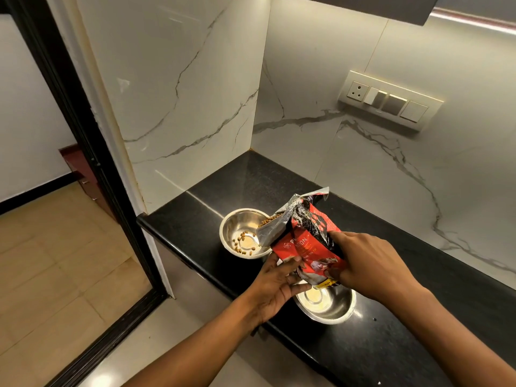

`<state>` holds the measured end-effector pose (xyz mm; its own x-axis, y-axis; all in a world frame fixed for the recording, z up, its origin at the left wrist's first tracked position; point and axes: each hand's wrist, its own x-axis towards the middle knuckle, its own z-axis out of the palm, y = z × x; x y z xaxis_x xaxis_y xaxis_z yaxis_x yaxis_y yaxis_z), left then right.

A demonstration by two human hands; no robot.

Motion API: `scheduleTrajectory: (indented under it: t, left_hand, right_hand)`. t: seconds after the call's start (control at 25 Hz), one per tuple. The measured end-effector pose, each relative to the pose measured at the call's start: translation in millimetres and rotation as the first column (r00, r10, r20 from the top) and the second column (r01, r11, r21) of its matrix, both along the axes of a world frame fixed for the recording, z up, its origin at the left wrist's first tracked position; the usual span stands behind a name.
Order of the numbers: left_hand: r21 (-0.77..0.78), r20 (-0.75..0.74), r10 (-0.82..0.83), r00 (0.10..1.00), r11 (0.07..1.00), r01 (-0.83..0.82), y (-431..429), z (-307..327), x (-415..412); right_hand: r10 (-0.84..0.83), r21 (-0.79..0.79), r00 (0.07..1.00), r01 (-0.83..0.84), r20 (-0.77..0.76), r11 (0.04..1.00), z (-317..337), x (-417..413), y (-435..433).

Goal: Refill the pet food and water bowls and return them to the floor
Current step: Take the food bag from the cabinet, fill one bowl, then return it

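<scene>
both hands [279,286] [365,268] grip the tilted food bag [304,241], kibble [243,244] in the far bowl [237,254].

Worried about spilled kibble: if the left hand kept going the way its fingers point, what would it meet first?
Already touching: the left hand has its fingers against the food bag. Beyond it, probably the right hand; depth is unclear.

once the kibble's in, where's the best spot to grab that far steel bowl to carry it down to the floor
Grip the far bowl by its rolled rim, coming from above on the left, counter-edge side. The food bag, held by the left hand and right hand, overhangs the right rim. The smooth, rounded walls taper downward, so a side squeeze would likely slip; keep it level for the kibble.
</scene>
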<state>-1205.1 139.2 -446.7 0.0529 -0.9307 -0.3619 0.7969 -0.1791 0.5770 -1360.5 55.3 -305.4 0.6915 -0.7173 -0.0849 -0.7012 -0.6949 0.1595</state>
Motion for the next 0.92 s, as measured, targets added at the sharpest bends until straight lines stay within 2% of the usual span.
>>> scheduleTrajectory:
  t: [0.36,0.92]
  left_hand:
    - [-0.024,-0.081,0.010,0.997,1.000,-0.012,3,2,-6]
    - [-0.037,-0.068,0.018,0.998,0.999,-0.020,2,3,-6]
  right_hand:
    - [0.017,0.005,0.999,-0.017,-0.048,1.000,6,2,-3]
    - [0.036,-0.001,0.997,-0.036,-0.068,0.999,13,6,-4]
